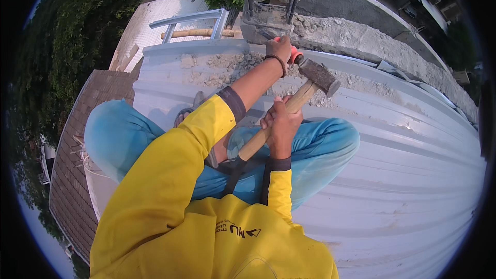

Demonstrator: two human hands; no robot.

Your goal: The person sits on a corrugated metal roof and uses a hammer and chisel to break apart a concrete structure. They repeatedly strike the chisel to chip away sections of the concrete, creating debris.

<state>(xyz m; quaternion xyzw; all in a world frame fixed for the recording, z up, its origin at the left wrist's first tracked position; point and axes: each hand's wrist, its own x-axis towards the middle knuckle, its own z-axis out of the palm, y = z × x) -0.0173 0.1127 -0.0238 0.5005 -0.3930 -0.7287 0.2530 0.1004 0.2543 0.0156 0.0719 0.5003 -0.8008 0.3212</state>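
My left hand (279, 50) is closed around a chisel (295, 55) with an orange grip. The chisel's tip end points up and left toward the broken base of a concrete column (266, 33), where bare steel bars show; whether it touches is hard to tell. My right hand (283, 125) grips the wooden handle of a sledgehammer (320, 76) around its middle. The hammer's worn steel head is just beside the chisel's struck end, to its lower right. Grey concrete rubble (227, 67) lies around and below my left hand.
I sit with bent legs on a ribbed metal roof (392, 175). A rough concrete ledge (361, 41) runs along its far right side. At the far left are a metal frame (191, 19) and a bamboo pole (194, 33). A lower tiled roof (88, 139) and trees (77, 31) are beyond the left edge.
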